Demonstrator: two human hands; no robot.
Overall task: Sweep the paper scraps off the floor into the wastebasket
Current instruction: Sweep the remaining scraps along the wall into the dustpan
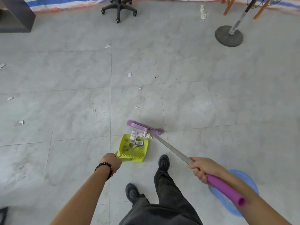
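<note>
The wastebasket [243,181] sits near right, under the arm. The right hand [201,169] wraps the broom [168,146] shaft, the left hand [112,163] clutches the dustpan [134,148] handle. Crumpled scraps [141,135] at the pan's lip look feather-light, probably skittery. More loose bits [129,75] farther out; chair base [119,9] and stand base [228,36] far off, not blocking.

Person's left hand [112,161] closed in a fist round the dustpan [134,146] handle, arm stretched forward and down, beaded bracelet [105,169] at the wrist | right hand [201,168] curled round the broom [172,150] shaft, forearm angled in from the right | both arms bare
</note>
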